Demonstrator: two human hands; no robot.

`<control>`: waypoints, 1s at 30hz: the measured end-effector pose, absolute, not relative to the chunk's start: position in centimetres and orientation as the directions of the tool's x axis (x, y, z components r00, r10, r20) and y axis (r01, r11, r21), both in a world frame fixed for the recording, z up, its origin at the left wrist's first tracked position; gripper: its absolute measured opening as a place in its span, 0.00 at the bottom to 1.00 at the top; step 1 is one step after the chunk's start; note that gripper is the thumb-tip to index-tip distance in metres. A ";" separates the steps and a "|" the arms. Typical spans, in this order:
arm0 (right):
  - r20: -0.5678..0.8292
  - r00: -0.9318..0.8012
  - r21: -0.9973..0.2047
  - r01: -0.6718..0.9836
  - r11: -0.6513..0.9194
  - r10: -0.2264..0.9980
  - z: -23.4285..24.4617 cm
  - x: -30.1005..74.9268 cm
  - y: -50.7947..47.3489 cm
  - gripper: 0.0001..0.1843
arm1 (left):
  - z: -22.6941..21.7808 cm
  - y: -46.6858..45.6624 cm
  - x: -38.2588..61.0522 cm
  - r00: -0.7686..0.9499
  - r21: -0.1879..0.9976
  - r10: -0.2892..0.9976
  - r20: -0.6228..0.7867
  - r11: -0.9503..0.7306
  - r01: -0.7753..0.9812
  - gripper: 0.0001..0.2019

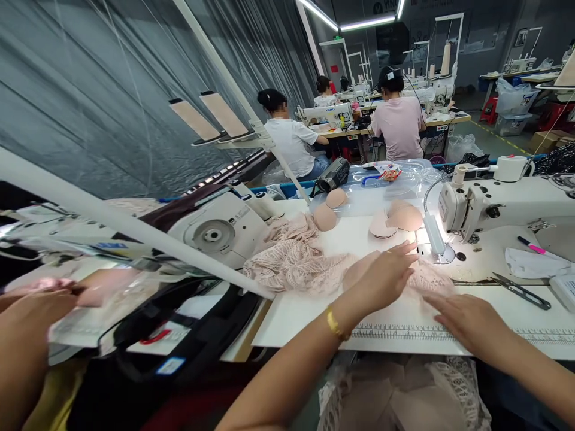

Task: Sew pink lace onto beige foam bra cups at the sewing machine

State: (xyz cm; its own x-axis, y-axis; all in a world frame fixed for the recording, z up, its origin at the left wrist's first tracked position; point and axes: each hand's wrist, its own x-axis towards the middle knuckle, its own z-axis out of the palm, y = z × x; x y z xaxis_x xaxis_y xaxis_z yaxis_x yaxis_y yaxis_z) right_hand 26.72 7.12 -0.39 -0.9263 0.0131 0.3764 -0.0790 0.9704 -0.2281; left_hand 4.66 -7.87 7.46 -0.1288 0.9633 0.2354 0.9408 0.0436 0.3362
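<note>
My left hand (pixel 389 272) lies with fingers stretched out over the pale pink lace fabric (pixel 431 280), close to the sewing machine (pixel 485 206). A beige bra cup (pixel 357 270) shows partly from beneath that wrist. Fingers extended, my right hand (pixel 469 320) rests at the near edge of the lace, with its fingertips touching or just over it. The lit needle area is just beyond the lace. More bunched lace (pixel 296 263) spreads to the left. Loose beige cups (pixel 406 216) sit behind my left hand, and others (pixel 325 217) lie farther left.
Thread snips (pixel 523 291), a pink marker (pixel 532 245) and a white cloth (pixel 534 263) lie right. A measuring tape (pixel 404 331) runs along the front edge. A white thread-stand pole (pixel 135 227) crosses left, beside a co-worker's hands (pixel 40 299). Other people sit ahead at machines.
</note>
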 end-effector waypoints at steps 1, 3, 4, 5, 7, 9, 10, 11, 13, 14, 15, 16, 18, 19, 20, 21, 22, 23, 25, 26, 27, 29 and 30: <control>0.367 -0.930 -0.260 -0.085 0.962 0.017 -0.4 26.2 6.7 0.17 | 6.8 -6.4 5.2 -0.118 0.333 0.980 0.159 0.059 0.941 0.15; 0.351 -0.929 -0.403 -0.040 0.914 0.114 -0.2 26.0 7.2 0.16 | 6.2 -4.7 6.0 -0.127 0.273 0.991 -0.027 0.130 0.953 0.13; 0.323 -0.926 -0.503 0.006 0.864 0.194 0.0 26.2 7.9 0.14 | 6.3 -4.6 6.4 -0.143 0.239 0.983 -0.113 0.167 0.957 0.11; 0.276 -0.921 -0.603 0.056 0.796 0.274 0.2 26.5 8.8 0.13 | 6.5 -4.9 6.7 -0.152 0.215 0.971 -0.182 0.190 0.958 0.09; 0.151 -0.909 -0.746 0.154 0.648 0.389 0.8 27.2 10.5 0.16 | 6.9 -6.4 7.0 -0.154 0.231 0.960 -0.234 0.209 0.950 0.11; 0.061 -0.907 -0.812 0.198 0.549 0.417 1.0 27.5 11.6 0.20 | 7.2 -8.4 6.9 -0.189 0.300 0.966 -0.179 0.237 0.924 0.13; 0.038 -0.907 -0.827 0.207 0.523 0.419 1.0 27.4 11.8 0.21 | 7.3 -9.3 6.6 -0.245 0.318 0.963 -0.115 0.270 0.909 0.13; 0.028 -0.906 -0.835 0.211 0.508 0.422 0.9 27.3 11.9 0.21 | 7.3 -10.1 6.2 -0.320 0.314 0.946 -0.045 0.317 0.895 0.13; 0.026 -0.896 -0.847 0.215 0.486 0.442 0.4 27.0 11.7 0.19 | 7.0 -11.2 5.1 -0.452 0.254 0.890 0.065 0.423 0.870 0.15; 0.026 -0.889 -0.855 0.217 0.470 0.458 0.1 26.9 11.7 0.19 | 6.7 -11.6 4.6 -0.487 0.211 0.869 0.087 0.462 0.861 0.18; 0.022 -0.881 -0.867 0.218 0.448 0.472 -0.2 26.8 11.6 0.19 | 6.4 -11.8 4.1 -0.504 0.169 0.860 0.082 0.486 0.857 0.21; 0.016 -0.877 -0.883 0.214 0.418 0.480 -0.4 26.8 11.6 0.20 | 6.0 -12.0 3.6 -0.509 0.135 0.859 0.056 0.498 0.856 0.22; -0.004 -0.875 -0.911 0.203 0.359 0.485 -0.6 27.1 11.8 0.23 | 5.3 -12.1 2.9 -0.513 0.101 0.858 0.011 0.509 0.855 0.21; -0.014 -0.873 -0.919 0.203 0.338 0.487 -0.6 27.4 11.9 0.25 | 5.0 -12.1 2.6 -0.517 0.098 0.856 0.011 0.514 0.852 0.20; -0.026 -0.870 -0.922 0.211 0.324 0.492 -0.5 27.6 12.0 0.27 | 4.9 -12.0 2.4 -0.526 0.109 0.850 0.034 0.520 0.847 0.20; -0.040 -0.865 -0.922 0.226 0.316 0.501 -0.4 27.8 12.0 0.28 | 5.0 -12.0 2.1 -0.535 0.143 0.842 0.075 0.522 0.841 0.19; -0.055 -0.857 -0.919 0.245 0.311 0.513 -0.2 28.0 12.0 0.28 | 5.1 -11.8 2.0 -0.542 0.206 0.830 0.128 0.512 0.834 0.16; -0.069 -0.847 -0.915 0.264 0.304 0.527 -0.1 28.1 12.0 0.29 | 5.5 -11.7 1.9 -0.546 0.299 0.820 0.174 0.484 0.822 0.13; -0.086 -0.831 -0.919 0.279 0.280 0.549 0.2 28.2 11.9 0.29 | 6.2 -11.2 2.0 -0.527 0.514 0.820 0.223 0.361 0.778 0.08; -0.085 -0.828 -0.925 0.272 0.264 0.554 0.3 28.1 11.8 0.30 | 6.5 -10.9 2.4 -0.496 0.595 0.832 0.248 0.274 0.756 0.08; -0.083 -0.827 -0.933 0.260 0.248 0.556 0.3 27.9 11.7 0.31 | 6.6 -10.5 3.0 -0.446 0.633 0.846 0.291 0.179 0.753 0.08; -0.078 -0.830 -0.946 0.237 0.222 0.553 0.5 27.6 11.7 0.33 | 6.5 -9.5 4.6 -0.293 0.550 0.837 0.463 -0.012 0.835 0.09; -0.077 -0.831 -0.949 0.230 0.215 0.551 0.6 27.5 11.7 0.33 | 6.1 -8.9 5.7 -0.182 0.429 0.806 0.563 -0.097 0.898 0.11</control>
State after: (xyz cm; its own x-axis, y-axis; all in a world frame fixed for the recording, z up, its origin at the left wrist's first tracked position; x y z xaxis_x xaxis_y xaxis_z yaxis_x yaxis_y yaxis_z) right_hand 27.46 11.65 0.55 -0.8311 0.5509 -0.0766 0.2302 0.2153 -0.9490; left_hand 5.66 -8.94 6.15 -0.1820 0.8061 0.5631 0.8979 -0.0971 0.4293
